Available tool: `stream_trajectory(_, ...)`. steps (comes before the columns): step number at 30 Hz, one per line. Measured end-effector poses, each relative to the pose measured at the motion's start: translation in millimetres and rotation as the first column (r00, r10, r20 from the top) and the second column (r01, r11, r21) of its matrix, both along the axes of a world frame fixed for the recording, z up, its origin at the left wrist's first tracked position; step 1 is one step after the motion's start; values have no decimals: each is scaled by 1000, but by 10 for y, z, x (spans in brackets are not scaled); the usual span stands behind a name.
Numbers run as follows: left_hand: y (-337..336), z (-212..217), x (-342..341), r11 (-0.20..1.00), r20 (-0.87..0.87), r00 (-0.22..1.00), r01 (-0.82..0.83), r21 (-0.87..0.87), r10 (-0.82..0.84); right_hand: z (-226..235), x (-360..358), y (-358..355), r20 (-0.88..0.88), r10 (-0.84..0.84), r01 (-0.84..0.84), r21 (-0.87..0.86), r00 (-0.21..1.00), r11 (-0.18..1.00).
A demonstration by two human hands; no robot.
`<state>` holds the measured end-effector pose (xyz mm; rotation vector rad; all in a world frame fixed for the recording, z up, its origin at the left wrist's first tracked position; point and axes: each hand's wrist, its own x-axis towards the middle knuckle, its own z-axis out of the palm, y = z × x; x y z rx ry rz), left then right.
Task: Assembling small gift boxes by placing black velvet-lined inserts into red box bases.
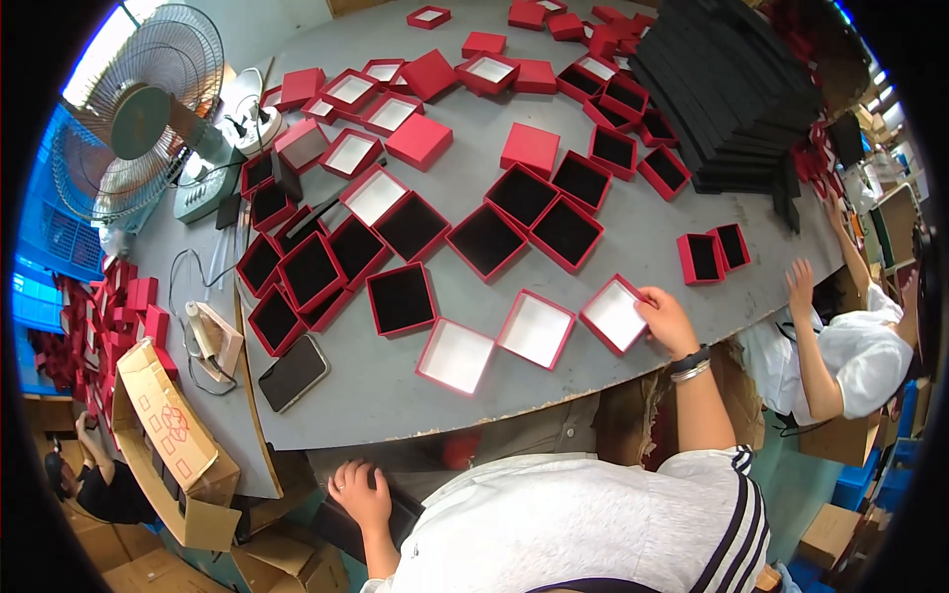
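Note:
At the table's near edge, my right hand (668, 320) pinches the right rim of an open red box with a white inside (615, 314). Two more white-lined red boxes, one in the middle (536, 329) and one at the left (455, 356), lie in a row beside it. Below the table edge, over my lap, my left hand (361, 496) has its fingers bent over a flat black sheet (341, 529), which looks like foam. My sleeve and body hide part of that sheet. Several red boxes with black inserts (486, 240) lie behind the row.
A stack of black foam sheets (727, 94) stands back right. More red boxes and lids (420, 141) cover the far table. A phone (294, 374), a fan (143, 119) and a cardboard box (173, 435) are on the left. Another person's hand (801, 287) is at the right edge.

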<state>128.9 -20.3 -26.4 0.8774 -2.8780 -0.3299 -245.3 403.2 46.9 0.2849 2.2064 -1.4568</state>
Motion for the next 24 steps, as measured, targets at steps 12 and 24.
stream_trajectory(12, 1, 31, 130, 995, -105, 991, 90, 47, -84, 182, 127, -624, -416, 392, -241, 371, 820, 897)
stream_trajectory(24, -16, 107, -277, 992, -31, 997, 70, 102, -67, 295, -3043, -2078, -799, 372, -67, 388, 472, 919)
